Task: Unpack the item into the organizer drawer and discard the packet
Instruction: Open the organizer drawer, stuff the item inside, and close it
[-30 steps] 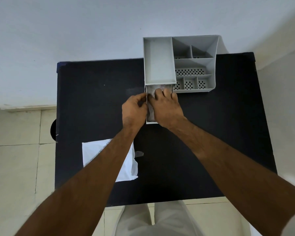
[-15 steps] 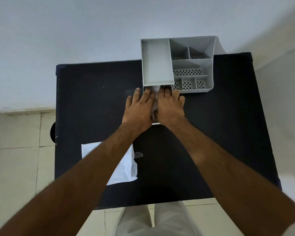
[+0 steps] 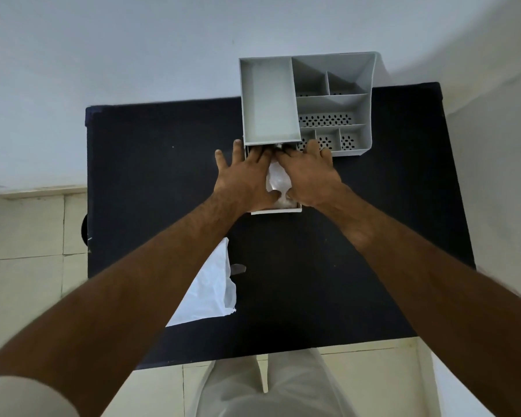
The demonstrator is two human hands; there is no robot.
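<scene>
A grey organizer [image 3: 268, 100] stands at the table's far edge, and its drawer [image 3: 278, 209] is pulled out towards me. A pale, shiny item [image 3: 278, 182] lies in the drawer, showing between my hands. My left hand [image 3: 242, 176] rests flat over the drawer's left side, fingers spread and reaching under the organizer. On the drawer's right side my right hand [image 3: 310, 173] lies flat too, its fingers pressing on the item. The white empty packet [image 3: 209, 290] sits on the table near my left forearm, which covers part of it.
The black table [image 3: 313, 281] has its front edge near my legs. The organizer's right half [image 3: 333, 115] holds several small compartments with perforated floors. A wall rises behind the table, and tiled floor lies to the left.
Both hands have flattened and slid forward over the drawer, fingers now spread. A second ago my left hand pinched at the drawer's left rim. The hands have parted slightly, baring the item.
</scene>
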